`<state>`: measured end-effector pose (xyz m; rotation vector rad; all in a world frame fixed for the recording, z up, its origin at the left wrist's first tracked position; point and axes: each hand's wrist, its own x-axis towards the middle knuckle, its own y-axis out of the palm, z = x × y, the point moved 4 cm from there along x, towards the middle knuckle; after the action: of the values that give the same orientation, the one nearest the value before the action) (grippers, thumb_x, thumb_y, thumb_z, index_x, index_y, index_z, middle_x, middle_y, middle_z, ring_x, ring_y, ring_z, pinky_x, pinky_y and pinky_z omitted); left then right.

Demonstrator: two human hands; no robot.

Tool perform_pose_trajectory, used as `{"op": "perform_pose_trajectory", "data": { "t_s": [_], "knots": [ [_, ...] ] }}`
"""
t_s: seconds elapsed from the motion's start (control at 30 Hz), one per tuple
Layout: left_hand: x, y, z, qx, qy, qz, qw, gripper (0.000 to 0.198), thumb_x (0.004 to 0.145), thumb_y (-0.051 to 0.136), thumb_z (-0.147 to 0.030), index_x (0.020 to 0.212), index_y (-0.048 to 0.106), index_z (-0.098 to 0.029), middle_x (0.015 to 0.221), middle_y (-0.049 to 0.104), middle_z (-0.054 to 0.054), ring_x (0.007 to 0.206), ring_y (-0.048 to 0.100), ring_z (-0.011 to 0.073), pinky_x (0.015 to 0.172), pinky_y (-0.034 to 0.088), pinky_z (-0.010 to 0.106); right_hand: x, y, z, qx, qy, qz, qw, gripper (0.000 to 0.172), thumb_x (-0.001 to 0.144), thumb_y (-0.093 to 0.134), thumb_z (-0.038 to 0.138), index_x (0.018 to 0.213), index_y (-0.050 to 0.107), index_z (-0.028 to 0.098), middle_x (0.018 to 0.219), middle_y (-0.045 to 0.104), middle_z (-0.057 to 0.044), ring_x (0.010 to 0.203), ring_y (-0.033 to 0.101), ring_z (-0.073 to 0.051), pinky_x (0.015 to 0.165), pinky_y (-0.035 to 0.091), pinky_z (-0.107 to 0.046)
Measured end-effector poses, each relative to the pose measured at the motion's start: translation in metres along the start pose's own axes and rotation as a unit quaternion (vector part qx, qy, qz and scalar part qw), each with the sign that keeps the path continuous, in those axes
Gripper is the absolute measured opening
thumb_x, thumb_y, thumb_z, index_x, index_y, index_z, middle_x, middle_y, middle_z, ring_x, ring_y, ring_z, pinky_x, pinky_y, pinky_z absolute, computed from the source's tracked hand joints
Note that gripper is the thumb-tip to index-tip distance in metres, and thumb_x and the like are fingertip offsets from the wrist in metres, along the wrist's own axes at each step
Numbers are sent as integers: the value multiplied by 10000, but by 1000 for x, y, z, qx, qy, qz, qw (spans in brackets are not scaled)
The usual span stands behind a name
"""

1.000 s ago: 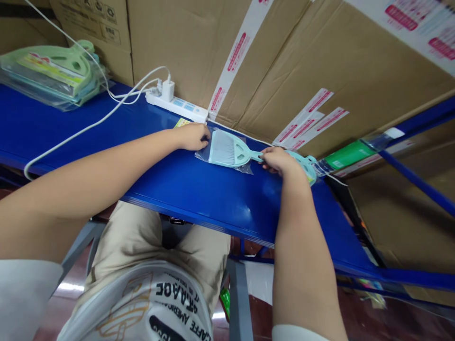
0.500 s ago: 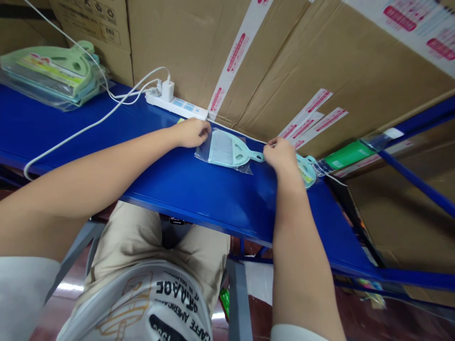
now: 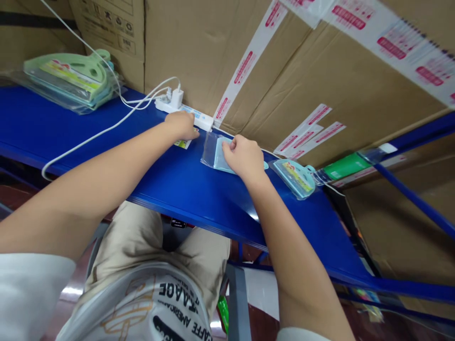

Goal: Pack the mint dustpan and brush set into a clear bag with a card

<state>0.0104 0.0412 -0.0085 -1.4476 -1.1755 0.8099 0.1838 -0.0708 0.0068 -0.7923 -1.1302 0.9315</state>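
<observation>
A pale blue brush in a clear bag (image 3: 213, 154) lies on the blue surface (image 3: 199, 189) — the right hand (image 3: 243, 158) rests curled on it, apparently pinching the bag. The left hand (image 3: 183, 125) presses bent fingers on a small card (image 3: 183, 143), beside the power strip (image 3: 192, 116).

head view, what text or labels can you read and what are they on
"AGE": upside down on the white shirt, part of a longer word; the smaller line under it is too blurred.
Red print on the white tape strips across the cardboard boxes: too small to read.
Coloured card by the left hand: unreadable.
</observation>
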Motion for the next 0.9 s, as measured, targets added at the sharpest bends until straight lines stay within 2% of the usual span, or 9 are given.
{"op": "perform_pose_trajectory", "data": {
  "t_s": [0.07, 0.17, 0.33, 0.6, 0.77, 0.9],
  "knots": [
    [5, 4, 7, 7, -23, 13, 1000, 775, 808, 742, -614, 1443, 660, -178, 1348, 742, 202, 1355, 640, 429, 1069, 544, 443, 8, 3, 5, 0, 3, 9, 1000, 293, 945, 679, 419, 744, 570, 235, 812, 689, -123, 918, 699, -322, 826, 522, -423],
    [11, 9, 10, 5, -28, 17, 999, 815, 771, 767, -620, 1452, 655, -187, 1318, 753, 200, 1324, 660, 427, 1041, 562, 443, 14, 10, 9, 26, -1, -12, 1000, 284, 961, 669, 439, 782, 599, 230, 803, 681, -120, 974, 699, -329, 849, 530, -427],
    [12, 9, 5, 1, -25, 30, 999, 780, 735, 797, -513, 1430, 679, -178, 1248, 786, 181, 1257, 707, 409, 1021, 578, 430, 6, 17, 3, 26, 14, -18, 999, 269, 950, 657, 406, 757, 560, 245, 798, 675, -96, 929, 685, -301, 831, 521, -404],
    [3, 0, 2, 11, -20, 54, 998, 646, 725, 784, -444, 1320, 757, -194, 1198, 812, 161, 1211, 733, 395, 981, 588, 410, 5, 2, -6, 37, 41, -11, 998, 301, 949, 632, 346, 706, 474, 263, 819, 695, -80, 868, 657, -263, 795, 486, -369],
    [0, -2, -1, 34, -23, 57, 998, 648, 745, 768, -436, 1346, 745, -196, 1173, 820, 151, 1172, 747, 381, 960, 591, 397, 5, 8, -7, 33, 40, -5, 999, 245, 952, 614, 332, 734, 534, 253, 839, 702, -86, 872, 661, -265, 805, 487, -374],
    [-4, -5, -5, 49, -38, 74, 995, 686, 760, 757, -426, 1398, 719, -177, 1244, 805, 153, 1212, 733, 375, 995, 571, 375, 5, 12, -9, 34, 17, -15, 999, 219, 954, 607, 344, 762, 585, 242, 815, 704, -80, 855, 657, -260, 799, 490, -368]
  ]
}}
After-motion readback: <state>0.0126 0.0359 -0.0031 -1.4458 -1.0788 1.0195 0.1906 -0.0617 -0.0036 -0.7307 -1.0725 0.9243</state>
